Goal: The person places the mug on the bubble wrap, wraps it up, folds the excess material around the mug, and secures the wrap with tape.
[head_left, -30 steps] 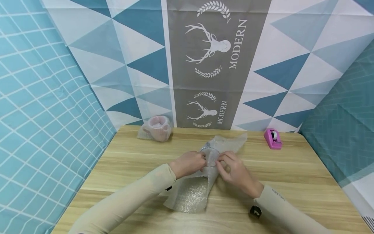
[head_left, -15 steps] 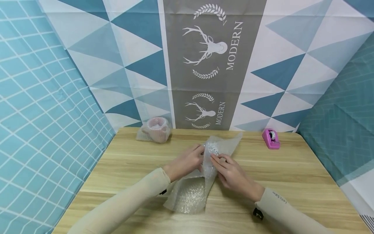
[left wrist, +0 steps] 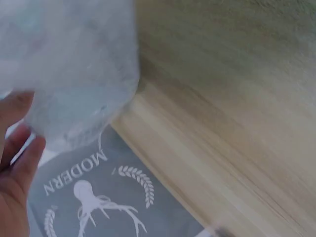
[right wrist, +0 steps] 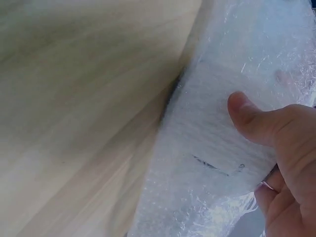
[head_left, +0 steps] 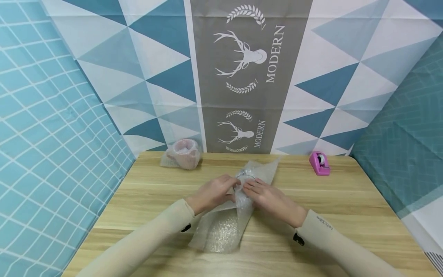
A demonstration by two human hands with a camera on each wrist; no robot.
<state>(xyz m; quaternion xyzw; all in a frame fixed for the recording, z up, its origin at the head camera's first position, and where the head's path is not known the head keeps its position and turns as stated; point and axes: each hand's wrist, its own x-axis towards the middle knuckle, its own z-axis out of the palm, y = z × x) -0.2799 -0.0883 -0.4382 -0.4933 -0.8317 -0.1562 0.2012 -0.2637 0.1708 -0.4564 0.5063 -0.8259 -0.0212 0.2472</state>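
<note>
On the worktop (head_left: 353, 223), a sheet of bubble wrap (head_left: 223, 231) is laid in the middle, touched on its left by the left grip (head_left: 212, 193) and on its right by the right grip (head_left: 273, 201). Near the back edge, a wrapped mug (head_left: 187, 156) is set to the left, a tape dispenser (head_left: 320, 164) to the right. Behind, the worktop is bordered by a backdrop (head_left: 238, 92).

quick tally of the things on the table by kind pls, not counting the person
Bubble-wrapped things: 2 (the pink cup at the back and the bundle in the middle)
Tape dispensers: 1 (the bright pink one)
Total: 3
</note>
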